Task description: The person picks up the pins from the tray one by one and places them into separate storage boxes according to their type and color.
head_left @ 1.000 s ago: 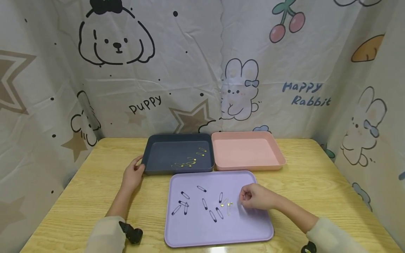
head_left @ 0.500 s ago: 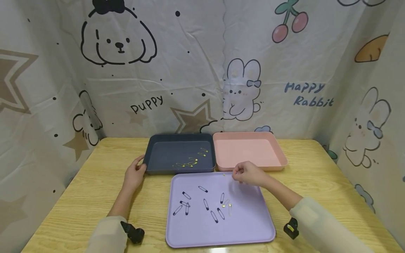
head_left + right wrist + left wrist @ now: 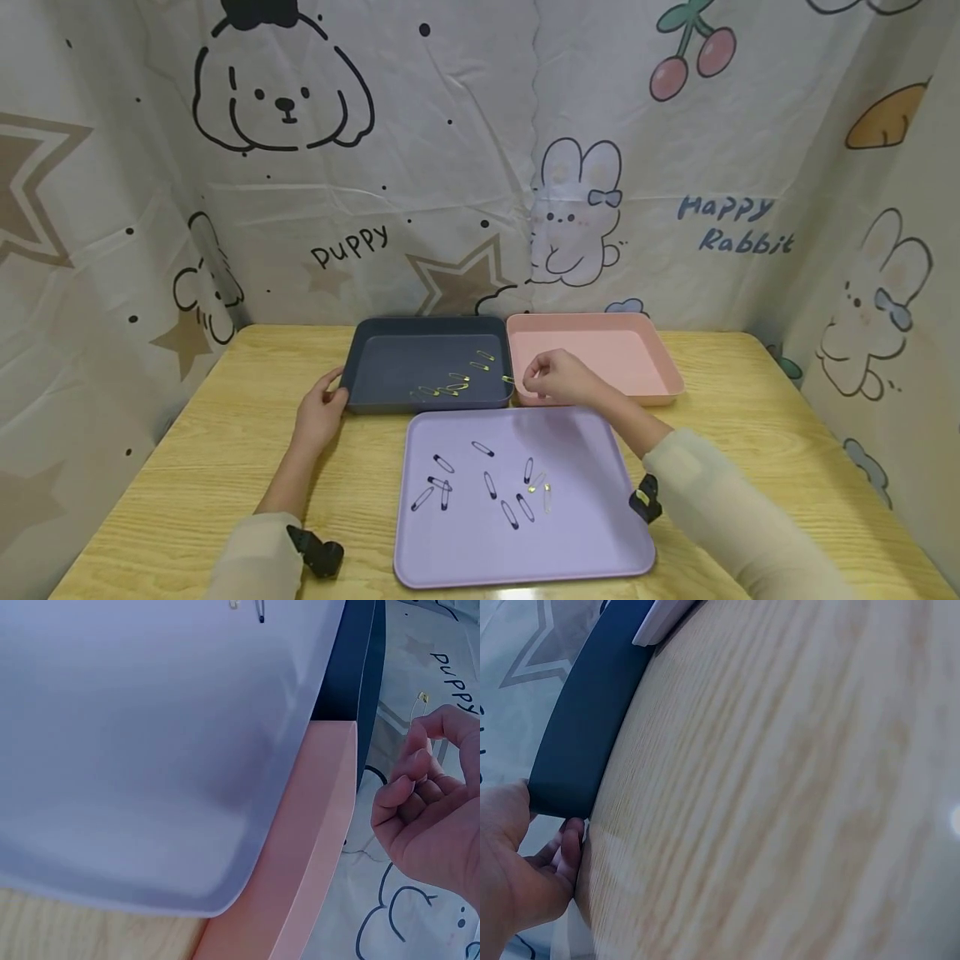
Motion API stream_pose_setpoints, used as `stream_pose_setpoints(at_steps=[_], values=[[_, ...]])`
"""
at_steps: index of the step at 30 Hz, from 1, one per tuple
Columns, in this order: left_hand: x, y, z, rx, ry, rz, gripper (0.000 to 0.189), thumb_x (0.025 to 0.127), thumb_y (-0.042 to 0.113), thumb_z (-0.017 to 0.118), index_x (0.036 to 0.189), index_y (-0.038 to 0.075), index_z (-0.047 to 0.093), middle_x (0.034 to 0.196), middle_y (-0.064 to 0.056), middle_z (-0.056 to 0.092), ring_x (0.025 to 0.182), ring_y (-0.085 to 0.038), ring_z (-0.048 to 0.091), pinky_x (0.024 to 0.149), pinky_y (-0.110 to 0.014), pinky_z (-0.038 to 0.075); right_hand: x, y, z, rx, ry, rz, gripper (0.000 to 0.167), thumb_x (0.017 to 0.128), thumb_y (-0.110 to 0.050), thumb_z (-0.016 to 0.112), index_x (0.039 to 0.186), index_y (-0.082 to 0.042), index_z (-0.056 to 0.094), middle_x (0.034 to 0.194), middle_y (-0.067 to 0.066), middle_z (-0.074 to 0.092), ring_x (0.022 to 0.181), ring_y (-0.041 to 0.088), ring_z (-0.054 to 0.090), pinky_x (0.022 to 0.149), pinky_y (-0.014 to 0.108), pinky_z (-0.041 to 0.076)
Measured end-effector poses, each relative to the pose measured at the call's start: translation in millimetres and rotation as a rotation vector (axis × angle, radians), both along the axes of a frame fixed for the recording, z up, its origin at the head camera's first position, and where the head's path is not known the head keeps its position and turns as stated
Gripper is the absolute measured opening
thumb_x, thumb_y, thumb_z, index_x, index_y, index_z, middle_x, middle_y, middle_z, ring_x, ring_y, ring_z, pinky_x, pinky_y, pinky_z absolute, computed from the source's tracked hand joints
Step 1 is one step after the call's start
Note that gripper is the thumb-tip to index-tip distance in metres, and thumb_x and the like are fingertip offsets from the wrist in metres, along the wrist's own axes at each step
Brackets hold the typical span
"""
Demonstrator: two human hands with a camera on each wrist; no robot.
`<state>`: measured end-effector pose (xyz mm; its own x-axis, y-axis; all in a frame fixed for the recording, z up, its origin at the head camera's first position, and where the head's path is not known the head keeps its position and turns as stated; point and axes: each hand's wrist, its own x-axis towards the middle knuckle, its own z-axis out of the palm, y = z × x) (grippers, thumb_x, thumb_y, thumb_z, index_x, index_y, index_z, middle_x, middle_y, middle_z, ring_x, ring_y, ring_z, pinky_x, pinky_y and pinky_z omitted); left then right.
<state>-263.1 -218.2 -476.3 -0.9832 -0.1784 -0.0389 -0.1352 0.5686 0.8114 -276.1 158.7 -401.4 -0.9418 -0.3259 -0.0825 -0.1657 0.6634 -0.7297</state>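
Note:
My right hand (image 3: pixel 561 377) pinches a gold safety pin (image 3: pixel 422 699) between thumb and forefinger. In the head view it hangs over the pink tray's left end, the pin's yellow head at the dark blue tray's right rim. My left hand (image 3: pixel 318 414) holds the left end of the dark blue tray (image 3: pixel 420 329), fingers and thumb at its corner in the left wrist view. Several gold safety pins (image 3: pixel 452 389) lie in that tray. On the lilac tray (image 3: pixel 525 558) are several black safety pins (image 3: pixel 490 485) and two gold safety pins (image 3: pixel 547 497).
The pink tray (image 3: pixel 592 396) stands against the dark blue tray's right side, with no pins seen in it. Both sit behind the lilac tray on a wooden table (image 3: pixel 225 467). A printed curtain (image 3: pixel 450 167) closes off the back and sides.
My right hand has lifted away from the lilac tray and moved back and left over the pink tray, carrying a gold safety pin. The left hand stays at the dark blue tray.

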Motion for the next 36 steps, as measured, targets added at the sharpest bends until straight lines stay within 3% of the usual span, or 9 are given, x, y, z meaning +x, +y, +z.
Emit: stream_pose_setpoints(at_steps=[7,13,20,27,36], values=[[-0.1,0.0,-0.7,0.013,0.014,-0.009,0.047,0.097,0.022,0.039,0.144,0.016,0.038,0.102,-0.013,0.057,0.081,-0.015,0.05,0.068,-0.025,0.039,-15.5,-16,3.9,-0.001,-0.02,0.0,0.01,0.08,-0.013,0.058,0.082,-0.006,0.065,0.062,0.001,0.057,0.055,0.013,0.049,0.052,0.024,0.041],[0.1,-0.9,-2.3,0.006,0.01,-0.005,0.047,0.098,0.022,0.038,0.144,0.016,0.037,0.11,-0.016,0.058,0.087,-0.018,0.053,0.071,-0.025,0.04,-27.6,-30,6.6,-0.013,0.003,0.019,0.01,0.083,-0.014,0.058,0.084,-0.006,0.065,0.067,0.003,0.059,0.064,0.018,0.055,0.054,0.024,0.043],[0.4,-0.9,-1.8,0.023,0.012,-0.013,0.047,0.098,0.021,0.039,0.144,0.016,0.037,0.11,-0.017,0.058,0.088,-0.018,0.053,0.071,-0.025,0.041,-40.0,-47,12.0,-0.025,0.044,0.03,0.014,0.084,-0.01,0.056,0.081,-0.003,0.068,0.064,0.004,0.058,0.055,0.012,0.049,0.051,0.023,0.041],[1.1,-0.7,-0.1,0.024,0.009,-0.01,0.047,0.098,0.022,0.039,0.145,0.016,0.037,0.111,-0.017,0.058,0.09,-0.019,0.052,0.073,-0.026,0.04,-50.3,-59,15.5,-0.004,0.023,-0.019,0.013,0.082,-0.012,0.056,0.083,-0.004,0.065,0.064,0.0,0.057,0.055,0.009,0.047,0.051,0.022,0.038],[0.5,-1.2,-1.5,0.041,0.009,-0.01,0.047,0.098,0.022,0.04,0.145,0.017,0.036,0.115,-0.018,0.057,0.093,-0.021,0.052,0.073,-0.025,0.04,-64.2,-72,8.9,0.015,0.022,-0.024,0.017,0.084,-0.013,0.056,0.087,-0.001,0.067,0.069,0.003,0.061,0.062,0.013,0.053,0.057,0.023,0.043]])
